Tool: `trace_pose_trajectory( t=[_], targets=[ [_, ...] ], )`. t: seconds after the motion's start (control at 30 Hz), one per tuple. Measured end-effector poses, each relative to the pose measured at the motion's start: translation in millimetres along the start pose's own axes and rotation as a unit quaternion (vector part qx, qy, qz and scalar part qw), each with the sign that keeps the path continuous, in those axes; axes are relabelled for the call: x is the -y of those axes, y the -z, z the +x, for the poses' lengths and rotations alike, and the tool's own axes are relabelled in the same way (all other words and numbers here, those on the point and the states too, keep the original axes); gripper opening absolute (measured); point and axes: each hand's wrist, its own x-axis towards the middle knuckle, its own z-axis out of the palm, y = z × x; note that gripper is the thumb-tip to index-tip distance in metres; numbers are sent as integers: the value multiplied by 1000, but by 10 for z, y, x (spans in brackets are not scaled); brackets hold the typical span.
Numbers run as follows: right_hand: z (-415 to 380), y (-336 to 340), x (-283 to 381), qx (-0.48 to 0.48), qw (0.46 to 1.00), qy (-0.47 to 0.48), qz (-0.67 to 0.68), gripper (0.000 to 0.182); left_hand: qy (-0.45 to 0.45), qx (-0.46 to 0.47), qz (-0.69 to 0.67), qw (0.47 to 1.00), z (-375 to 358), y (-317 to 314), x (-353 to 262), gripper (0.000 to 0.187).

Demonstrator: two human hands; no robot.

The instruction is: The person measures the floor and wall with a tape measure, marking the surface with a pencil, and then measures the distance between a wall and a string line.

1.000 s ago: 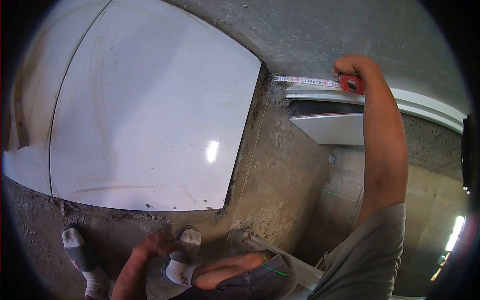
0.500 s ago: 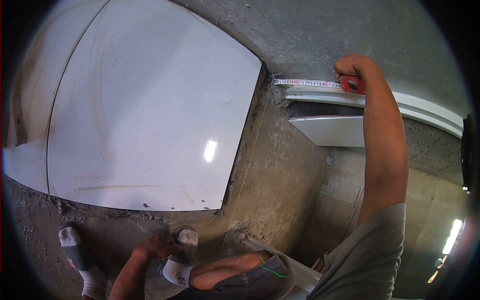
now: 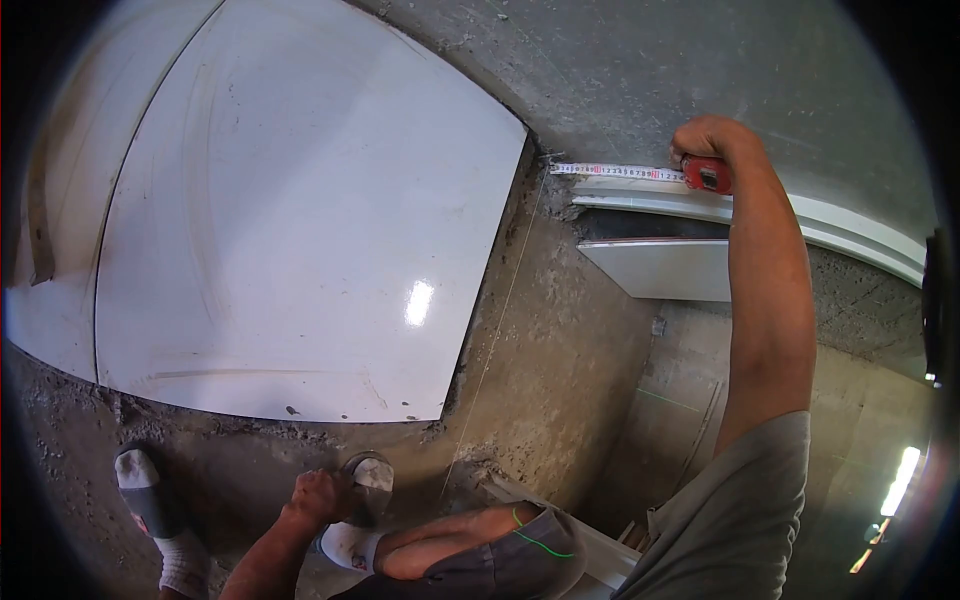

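Observation:
My right hand (image 3: pixel 708 136) is closed around a red tape measure (image 3: pixel 710 178) at the upper right. Its white blade (image 3: pixel 622 172) is pulled out to the left, along a white profiled strip (image 3: pixel 655 200) at the foot of the grey wall. The blade's end lies close to the corner of a large white floor tile (image 3: pixel 300 220). My left hand (image 3: pixel 322 497) is low in the view beside my foot, its fingers curled. What those fingers hold, if anything, is hidden.
A thin string line (image 3: pixel 492 345) runs over the rough concrete floor (image 3: pixel 555 330) beside the tile. Below the strip, a white panel (image 3: pixel 665 268) borders a recess. My sandalled feet (image 3: pixel 374 476) stand on concrete near the tile's lower edge. A flat bar (image 3: pixel 40 235) lies far left.
My left hand has shifted slightly right and up, and its fingers look more curled. My right hand still holds the tape measure against the strip; the view has tilted slightly.

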Motion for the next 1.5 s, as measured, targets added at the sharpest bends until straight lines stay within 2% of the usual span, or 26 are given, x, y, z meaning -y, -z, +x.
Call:
trace_pose_trajectory(
  t=[0.33, 0.4, 0.53, 0.6, 0.73, 1.03, 1.1, 1.5],
  targets=[
    [56, 3, 10, 14, 999, -38, -3, 28, 19, -23, -31, 999, 44, -85, 42, 46],
    [25, 16, 21, 29, 999, -26, -19, 35, 13, -27, -33, 999, 52, -117, 71, 46],
    [37, 4, 19, 31, 999, -32, -10, 36, 10, -37, -31, 999, -5, 1, 14, 45],
    [2, -4, 34, -3, 999, -30, 13, 25, 4, -34, -37, 999, 1, -13, 32, 45],
    [-48, 7, 47, -24, 999, -23, -8, 24, 11, -14, -50, 999, 69, -106, 89, 50],
    [-41, 13, 62, -9, 999, -38, -7, 26, 9, -17, -40, 999, 22, -25, 45, 46],
    [-57, 25, 64, 18, 999, -42, -1, 27, 16, -19, -44, 999, 23, -35, 37, 46],
    [-16, 1, 47, 0, 999, -35, -8, 26, 0, -42, -35, 998, 9, -14, 40, 45]
  ],
)
